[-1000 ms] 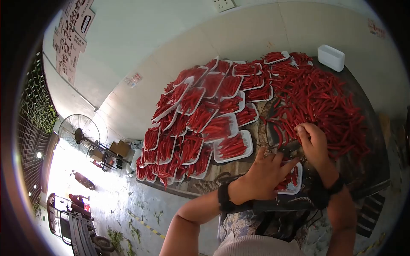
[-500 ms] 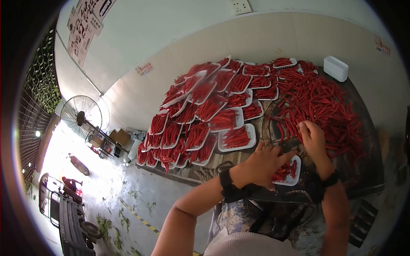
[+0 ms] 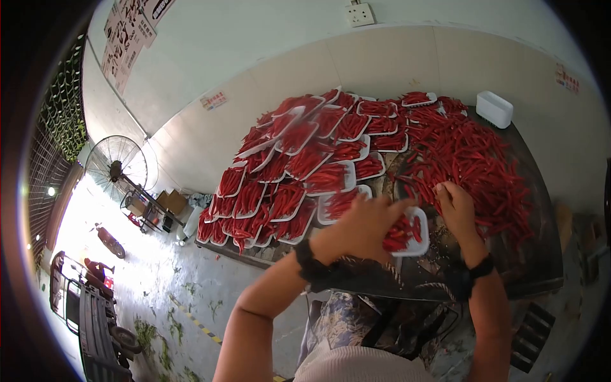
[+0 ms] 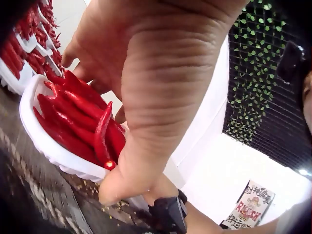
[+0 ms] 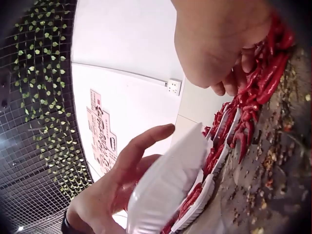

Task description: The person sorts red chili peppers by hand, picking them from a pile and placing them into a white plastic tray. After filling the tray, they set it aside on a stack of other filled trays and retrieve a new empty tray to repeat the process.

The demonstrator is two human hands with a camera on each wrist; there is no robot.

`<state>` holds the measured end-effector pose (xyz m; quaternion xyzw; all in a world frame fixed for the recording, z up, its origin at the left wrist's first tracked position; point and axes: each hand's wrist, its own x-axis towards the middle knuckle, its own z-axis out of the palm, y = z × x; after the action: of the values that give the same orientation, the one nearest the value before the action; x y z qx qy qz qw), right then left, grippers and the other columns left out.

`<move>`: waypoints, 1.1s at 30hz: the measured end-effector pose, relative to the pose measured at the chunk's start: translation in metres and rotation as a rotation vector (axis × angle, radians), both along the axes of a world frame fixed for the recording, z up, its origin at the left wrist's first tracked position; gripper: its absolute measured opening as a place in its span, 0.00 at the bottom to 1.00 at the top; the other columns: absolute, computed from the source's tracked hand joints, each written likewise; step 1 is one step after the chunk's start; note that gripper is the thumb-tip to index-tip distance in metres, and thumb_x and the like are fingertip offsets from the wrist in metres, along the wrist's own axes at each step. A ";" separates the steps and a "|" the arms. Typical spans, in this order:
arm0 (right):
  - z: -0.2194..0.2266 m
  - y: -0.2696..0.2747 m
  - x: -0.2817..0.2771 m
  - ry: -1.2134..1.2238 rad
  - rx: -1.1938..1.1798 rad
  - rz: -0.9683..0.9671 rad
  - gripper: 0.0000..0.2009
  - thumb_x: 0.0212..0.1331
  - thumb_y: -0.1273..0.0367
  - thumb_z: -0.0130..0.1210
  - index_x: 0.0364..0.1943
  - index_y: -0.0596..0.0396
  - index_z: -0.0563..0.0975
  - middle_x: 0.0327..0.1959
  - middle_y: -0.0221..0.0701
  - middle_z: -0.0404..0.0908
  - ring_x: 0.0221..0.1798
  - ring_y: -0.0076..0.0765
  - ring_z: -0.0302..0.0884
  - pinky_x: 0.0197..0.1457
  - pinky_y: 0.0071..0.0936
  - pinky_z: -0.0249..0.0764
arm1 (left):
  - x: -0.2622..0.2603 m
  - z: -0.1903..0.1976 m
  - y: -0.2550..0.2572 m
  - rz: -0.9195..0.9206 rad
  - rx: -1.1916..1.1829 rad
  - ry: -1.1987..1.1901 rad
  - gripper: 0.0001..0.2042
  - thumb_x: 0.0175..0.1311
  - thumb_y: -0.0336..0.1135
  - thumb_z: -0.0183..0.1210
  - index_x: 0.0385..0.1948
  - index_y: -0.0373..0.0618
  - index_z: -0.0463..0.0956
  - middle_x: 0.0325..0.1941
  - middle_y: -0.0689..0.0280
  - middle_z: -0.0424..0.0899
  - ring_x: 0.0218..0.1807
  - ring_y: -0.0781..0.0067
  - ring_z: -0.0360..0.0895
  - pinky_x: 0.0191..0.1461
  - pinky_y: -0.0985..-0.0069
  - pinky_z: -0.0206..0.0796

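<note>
My left hand (image 3: 356,230) grips a white foam tray (image 3: 417,247) of red chili peppers (image 4: 80,114), thumb at one long side and fingers across at the other. In the right wrist view this tray (image 5: 163,183) shows its ribbed underside, tilted up off the table. One chili lies crosswise over the others in it, near my thumb. At the near left edge of the loose chili pile (image 3: 474,149), my right hand (image 3: 459,213) has its fingers curled among chilies. In the right wrist view that hand (image 5: 222,46) hides most of what its fingers hold.
Many filled trays (image 3: 299,165) lie stacked and overlapping on the table's left. One tray (image 3: 328,216) sits just behind my left hand. A white stack of foam trays (image 3: 494,109) stands at the back right, by the wall. Crumbs and a rope lie near the table's front edge.
My left hand, spread over the tray earlier, has closed on it and shifted left and away from me with it. My right hand has stayed at the pile's edge.
</note>
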<state>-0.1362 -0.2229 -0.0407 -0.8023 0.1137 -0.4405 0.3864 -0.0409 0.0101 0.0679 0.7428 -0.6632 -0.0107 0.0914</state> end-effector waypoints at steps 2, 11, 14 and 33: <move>-0.002 0.001 0.001 -0.021 0.005 -0.009 0.15 0.72 0.63 0.53 0.33 0.61 0.77 0.26 0.46 0.74 0.29 0.52 0.73 0.35 0.43 0.67 | 0.022 0.016 0.004 0.036 -0.057 -0.032 0.53 0.31 0.40 0.76 0.71 0.46 0.62 0.48 0.60 0.85 0.56 0.53 0.79 0.62 0.57 0.67; 0.005 0.007 -0.005 0.139 0.001 0.004 0.13 0.72 0.65 0.54 0.34 0.61 0.77 0.27 0.46 0.75 0.31 0.54 0.74 0.36 0.42 0.68 | 0.149 0.124 0.039 0.311 -0.119 0.084 0.52 0.40 0.42 0.79 0.73 0.41 0.58 0.56 0.50 0.84 0.56 0.54 0.83 0.63 0.63 0.72; 0.012 0.013 -0.007 0.111 -0.021 0.022 0.12 0.71 0.65 0.55 0.34 0.61 0.78 0.27 0.45 0.76 0.32 0.55 0.75 0.37 0.43 0.69 | 0.202 0.135 0.056 0.543 -0.092 -0.039 0.56 0.40 0.47 0.80 0.74 0.41 0.56 0.58 0.45 0.82 0.59 0.53 0.82 0.65 0.62 0.71; 0.021 0.021 -0.010 0.115 -0.148 -0.016 0.11 0.69 0.67 0.56 0.30 0.59 0.77 0.27 0.42 0.77 0.34 0.54 0.76 0.39 0.46 0.71 | 0.335 0.098 0.063 0.924 -0.118 0.072 0.64 0.36 0.57 0.81 0.74 0.30 0.51 0.66 0.35 0.74 0.67 0.42 0.75 0.70 0.61 0.68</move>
<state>-0.1462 -0.2019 -0.0194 -0.8517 0.1092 -0.4039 0.3155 0.2937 0.0729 0.1654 0.9530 -0.2589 0.0430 0.1516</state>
